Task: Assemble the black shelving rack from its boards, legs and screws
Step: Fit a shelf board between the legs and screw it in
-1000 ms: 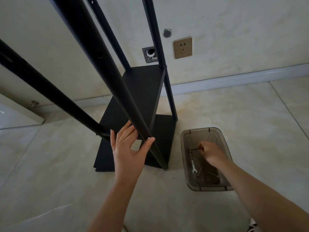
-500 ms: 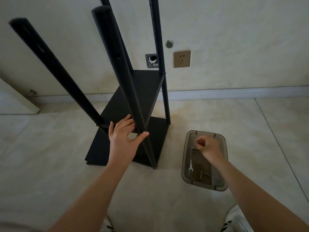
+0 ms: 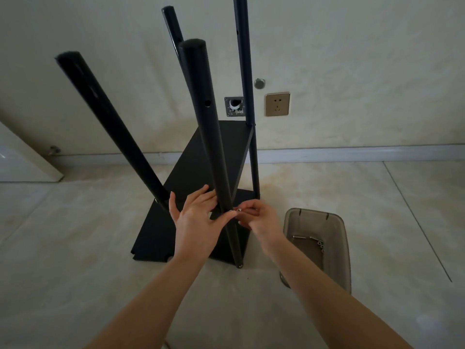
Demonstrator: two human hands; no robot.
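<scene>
A: Status on the rack? Quick.

B: From my feed it stands on the tiled floor by the wall, partly built. Four legs are up: near leg, left leg, back-right leg, and a fourth behind the near one. Two boards are in place: a bottom board on the floor and a raised middle board.

A: Hands?

B: Close together at the near leg, about level with the raised board's corner. Left hand has its fingers laid flat on the board with the thumb hooked round the leg. Right hand pinches a small silvery screw right beside the leg. I can't tell whether it's seated in a hole.

A: So what's left?

B: My read: this corner is being fastened now. I can't confirm the other corners are screwed. The near leg shows an open hole higher up and all four tops are bare, so at least one more board likely goes on.

A: Hardware?

B: Grey plastic tray on the floor at right, with more screws in it.
</scene>
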